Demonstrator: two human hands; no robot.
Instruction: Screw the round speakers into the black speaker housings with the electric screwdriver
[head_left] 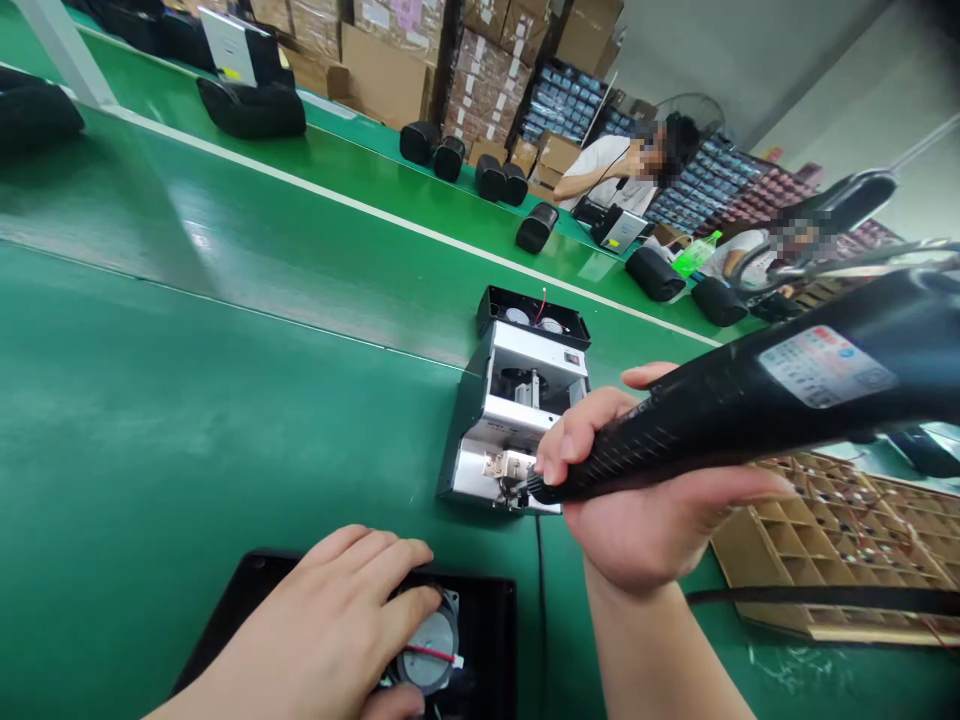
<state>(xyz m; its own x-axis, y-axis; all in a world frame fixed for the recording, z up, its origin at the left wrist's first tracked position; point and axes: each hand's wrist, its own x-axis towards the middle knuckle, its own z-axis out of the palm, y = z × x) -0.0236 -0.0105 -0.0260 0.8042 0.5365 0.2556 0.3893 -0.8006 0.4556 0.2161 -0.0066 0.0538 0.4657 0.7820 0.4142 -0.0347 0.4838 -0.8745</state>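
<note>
A black electric screwdriver [675,410] lies in my right hand [634,530], with the fingers wrapped around its grip. Its tip end reaches down to the front of a silver-and-black screw feeder [510,415]; the contact there is too small to make out. Below and to the left, my left hand [352,600] grips a round speaker driver [431,650], fingers over the upper edge and thumb at the lower side. That driver, with a red wire and white connector, sits in a black housing [491,630], partly hidden by the hand.
Behind the feeder stands another black housing [536,315] with drivers in it. A cardboard divider box [825,540] of wired parts is at right. A black cable [541,580] runs below the feeder. Across the green conveyor [360,220], two people sit among black speakers and stacked cartons.
</note>
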